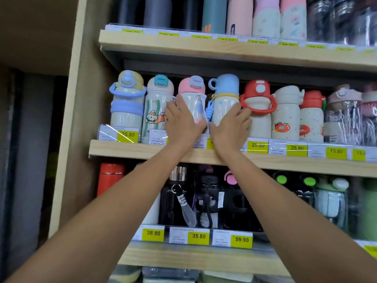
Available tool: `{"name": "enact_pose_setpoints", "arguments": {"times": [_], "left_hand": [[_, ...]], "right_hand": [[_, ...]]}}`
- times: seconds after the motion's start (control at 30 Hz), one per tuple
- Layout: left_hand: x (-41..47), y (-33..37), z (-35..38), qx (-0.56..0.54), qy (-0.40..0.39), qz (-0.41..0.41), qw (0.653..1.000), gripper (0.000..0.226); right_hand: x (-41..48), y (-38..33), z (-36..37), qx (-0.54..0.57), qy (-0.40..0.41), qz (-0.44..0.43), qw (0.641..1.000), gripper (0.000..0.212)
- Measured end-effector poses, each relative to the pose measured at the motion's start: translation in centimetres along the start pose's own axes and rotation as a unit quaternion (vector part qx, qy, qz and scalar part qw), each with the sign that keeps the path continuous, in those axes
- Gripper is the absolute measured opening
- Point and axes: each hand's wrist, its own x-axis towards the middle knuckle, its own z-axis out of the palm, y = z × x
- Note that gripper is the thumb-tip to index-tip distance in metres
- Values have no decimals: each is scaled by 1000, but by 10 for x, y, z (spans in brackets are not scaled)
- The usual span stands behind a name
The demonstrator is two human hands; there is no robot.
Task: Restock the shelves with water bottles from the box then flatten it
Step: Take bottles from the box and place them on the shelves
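Hands flat: left hand point(183, 123) on pink-capped bottle point(191, 87), right hand point(230, 128) on blue-capped bottle point(226, 84).

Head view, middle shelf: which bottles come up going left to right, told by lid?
Yellow-lidded bottle → teal-buttoned bottle → pink-lidded bottle → blue-cup-lidded bottle → red-handled bottle → cream bottle → red-capped tomato bottle → clear wrapped bottle.

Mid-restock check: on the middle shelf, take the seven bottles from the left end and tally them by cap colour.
Red caps: 2
Pink cap: 1
Blue cap: 1
Cream or pale yellow caps: 3
Total: 7
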Motion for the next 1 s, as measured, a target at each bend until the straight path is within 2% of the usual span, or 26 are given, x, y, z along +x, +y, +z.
{"name": "enact_pose_setpoints", "arguments": {"times": [0.2, 0.67, 0.77, 0.9, 1.0], "left_hand": [[-1, 0, -2, -1, -14, 0, 1000, 94], [-6, -3, -5, 10, -1, 24, 1000, 91], [-6, -2, -7, 11, 2, 31, 999, 88], [-6, -3, -7, 6, 5, 28, 1000, 86], [-8, -1, -5, -2, 5, 23, 1000, 88]], "right_hand": [[3, -3, -2, -5, 1, 7, 1000, 71], [3, 3, -4, 22, -18, -35, 999, 74], [2, 5, -4, 40, -26, -41, 998, 69], [-5, 7, -3, 30, -12, -46, 998, 51], [-7, 4, -2, 35, -15, -24, 999, 59]]}}
